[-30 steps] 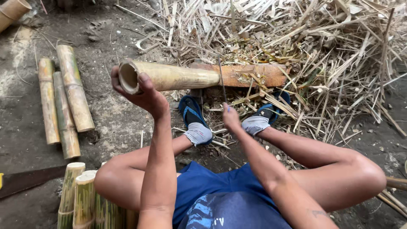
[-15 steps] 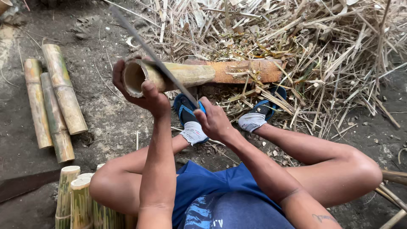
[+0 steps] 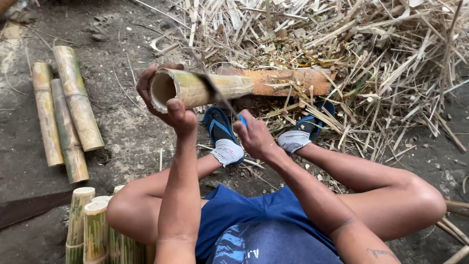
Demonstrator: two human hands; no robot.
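Hollow bamboo tube (image 3: 195,88) lies before the knees, three cut bamboo lengths (image 3: 63,112) left, split-bamboo scrap heap (image 3: 366,54) behind and right.

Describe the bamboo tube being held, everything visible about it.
The bamboo tube is a hollow, pale yellow-green length with a thick wall and a dark open end facing the camera. It lies roughly level, its near end gripped by the left hand, thumb over the rim. Its far end rests on an orange-brown wooden block. A long knife, held in the right hand, lies slantwise against its upper side. It sits above the person's feet, with dry bamboo scraps beyond.
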